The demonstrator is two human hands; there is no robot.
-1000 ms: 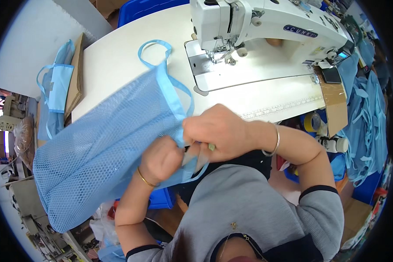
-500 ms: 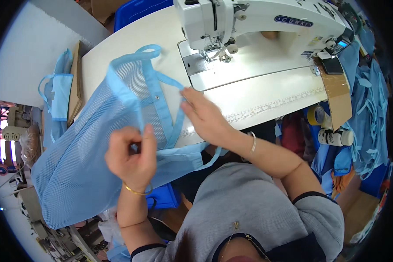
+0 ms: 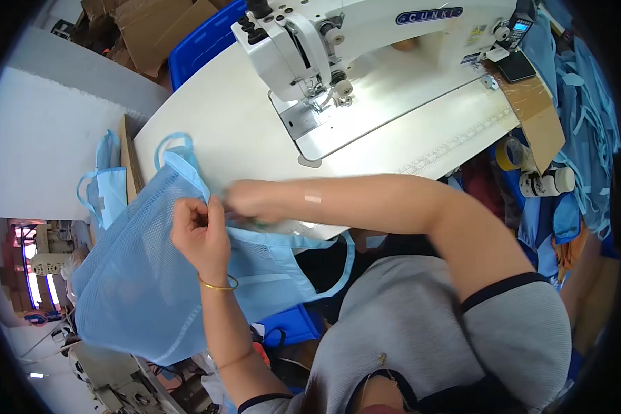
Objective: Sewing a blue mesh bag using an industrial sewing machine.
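Note:
A light blue mesh bag [image 3: 138, 276] with fabric trim and strap handles lies over the table's left front edge and hangs down toward me. My left hand [image 3: 201, 231] pinches the bag's trimmed upper edge between thumb and fingers. Just right of it, my right hand [image 3: 252, 200] reaches across with curled fingers, smeared by motion. A small green bit [image 3: 259, 222] shows under that hand, too blurred to name. One strap handle [image 3: 348, 265] loops out near my body; another loop [image 3: 176, 141] stands at the far left end of the bag.
A white sewing machine [image 3: 310, 62] stands on the white table [image 3: 214, 103]. To the right are cardboard [image 3: 538, 124], a tape roll [image 3: 509, 153], a white bottle [image 3: 548, 181] and hanging blue fabric pieces [image 3: 579, 117]. A blue bin [image 3: 203, 41] sits behind the table.
My right hand has left the strap and swung leftward, close to my left hand. The left hand has closed on the bag's edge. The bag has shifted, and the view has moved.

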